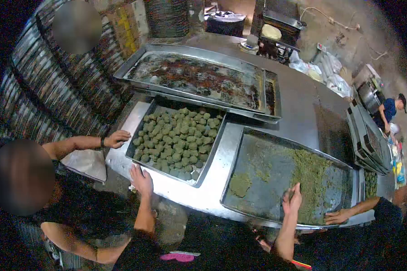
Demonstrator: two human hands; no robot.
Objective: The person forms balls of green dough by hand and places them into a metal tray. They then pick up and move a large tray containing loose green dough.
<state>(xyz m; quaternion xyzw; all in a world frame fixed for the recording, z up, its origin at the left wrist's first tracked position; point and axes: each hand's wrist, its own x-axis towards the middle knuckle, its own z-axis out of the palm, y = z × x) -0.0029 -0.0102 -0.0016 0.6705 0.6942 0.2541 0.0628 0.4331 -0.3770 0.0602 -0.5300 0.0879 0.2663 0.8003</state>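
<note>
Two hands: left hand [141, 179] flat, open at ball tray [140, 159] edge; right hand [292, 200] pinching green mixture [309, 180].

1. The ball tray [142, 131] lies left on the surface [303, 97].
2. The mix tray [276, 140] lies right of it, just beside.
3. The big tray [135, 63] sits behind both, overlapping the ball tray's far edge.
</note>
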